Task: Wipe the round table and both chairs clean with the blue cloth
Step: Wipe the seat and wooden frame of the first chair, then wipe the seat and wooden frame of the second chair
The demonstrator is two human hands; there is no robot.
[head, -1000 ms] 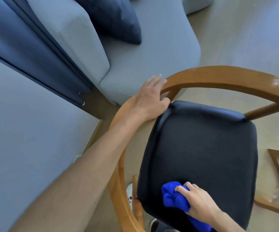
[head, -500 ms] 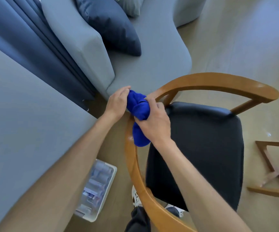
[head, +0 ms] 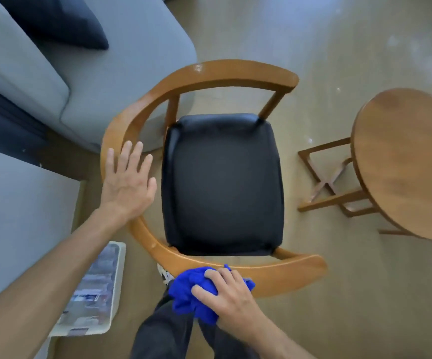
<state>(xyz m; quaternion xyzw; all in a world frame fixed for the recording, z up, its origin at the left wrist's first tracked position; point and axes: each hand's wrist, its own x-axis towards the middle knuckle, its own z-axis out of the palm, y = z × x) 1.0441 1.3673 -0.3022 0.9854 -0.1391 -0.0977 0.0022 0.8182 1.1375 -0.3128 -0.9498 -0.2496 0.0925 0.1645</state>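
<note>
The right hand (head: 231,297) had its fingers (head: 216,277) curled over the bunched cloth (head: 193,291), pressing it on the near end of the chair (head: 235,73) rail. The left hand (head: 127,185) lay flat, fingers spread and holding nothing, on the rail's left curve. The worktop (head: 404,161) stood to the right. The cloth, I judged, could slide off the narrow rail, and the loose wad might skip the rail's edges.
</note>
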